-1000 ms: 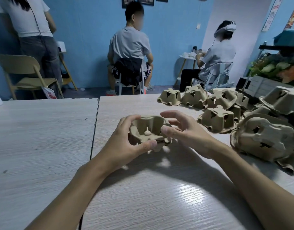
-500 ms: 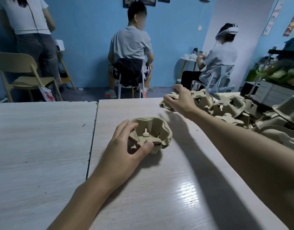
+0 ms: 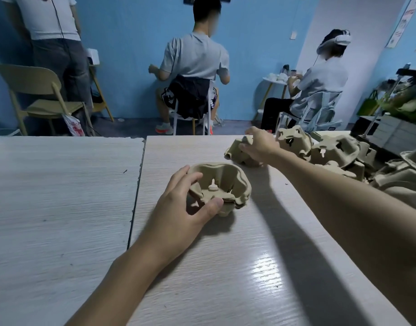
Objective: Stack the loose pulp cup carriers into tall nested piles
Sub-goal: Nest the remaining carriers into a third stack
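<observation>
A: What is different on the pale wood-grain table from a second ago?

B: The biggest shift is at the jumbled heap of loose beige pulp cup carriers along the right edge. The right arm has stretched out to it; a second ago both hands sat together at the middle.

A: And the short nested pile of beige pulp carriers?

B: It sits where it was, cups upward, near the middle of the table, just right of the seam. It is low, only a few layers judging by the doubled rim.

A: What has the reaching arm found?

B: One overturned beige pulp carrier at the heap's left corner, apart from the pile. The right hand lies on top with fingers curled over it, gripping. I cannot tell whether it is off the table yet.

A: The other hand?

B: The left hand steadies the pile, thumb hooked on the near rim, fingers bent over the left rim, half closed around it.

A: Where does that leave the job?

B: One nesting looks finished and the next fetch is under way. That carrier is upside down, so I judge it needs flipping before it drops in. Most of the heap is unsorted.
</observation>
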The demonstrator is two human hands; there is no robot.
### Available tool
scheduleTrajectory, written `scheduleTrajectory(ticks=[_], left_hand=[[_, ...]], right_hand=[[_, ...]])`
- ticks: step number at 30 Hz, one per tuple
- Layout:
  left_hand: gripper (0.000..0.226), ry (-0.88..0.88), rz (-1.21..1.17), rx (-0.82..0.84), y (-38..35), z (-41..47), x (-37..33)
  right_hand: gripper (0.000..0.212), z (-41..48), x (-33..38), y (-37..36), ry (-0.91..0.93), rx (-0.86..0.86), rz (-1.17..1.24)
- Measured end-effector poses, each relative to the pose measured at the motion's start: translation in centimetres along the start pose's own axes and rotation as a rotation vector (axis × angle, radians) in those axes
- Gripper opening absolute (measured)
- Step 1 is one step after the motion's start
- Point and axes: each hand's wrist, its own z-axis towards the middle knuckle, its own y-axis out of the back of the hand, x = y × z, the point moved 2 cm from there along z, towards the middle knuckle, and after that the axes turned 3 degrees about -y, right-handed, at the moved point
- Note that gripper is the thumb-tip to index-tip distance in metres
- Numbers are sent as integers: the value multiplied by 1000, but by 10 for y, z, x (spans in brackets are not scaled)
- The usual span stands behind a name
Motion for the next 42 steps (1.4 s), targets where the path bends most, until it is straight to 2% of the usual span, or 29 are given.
scheduleTrajectory(ticks=[5,8,12,15,19,21,24,28,32,37,42], left_hand=[[77,2,3,2,1,0,-2],[78,4,2,17,2,-1,-4],[77,-1,9,25,1,-2,-6],[76,-4,9,40,1,-3,-8],[75,-12,17,38,1,-3,-8],[74,-11,17,40,1,-3,-8],[74,-6,10,52,1,-4,-9],[75,-4,-28,80,2,-5,-11],[75,13,-77,113,2,-6,-11],[109,41,-154,113,0,-6,-9],[109,25,-198,128,-1,-6,-7]], right_hand=[[57,-55,-1,20,10,-140,400],[64,-95,-10,32,7,-200,538],[80,-145,-22,41,65,-163,507],[92,-163,-28,44,77,-43,461],[77,-167,-29,49,33,-9,539],[67,-165,-28,48,5,-78,570],[65,-164,-28,49,-28,-166,639],[50,-171,-18,62,56,-282,922],[50,-183,2,61,198,-100,1056],[59,-191,14,51,265,83,1003],[55,-191,10,50,281,197,940]])
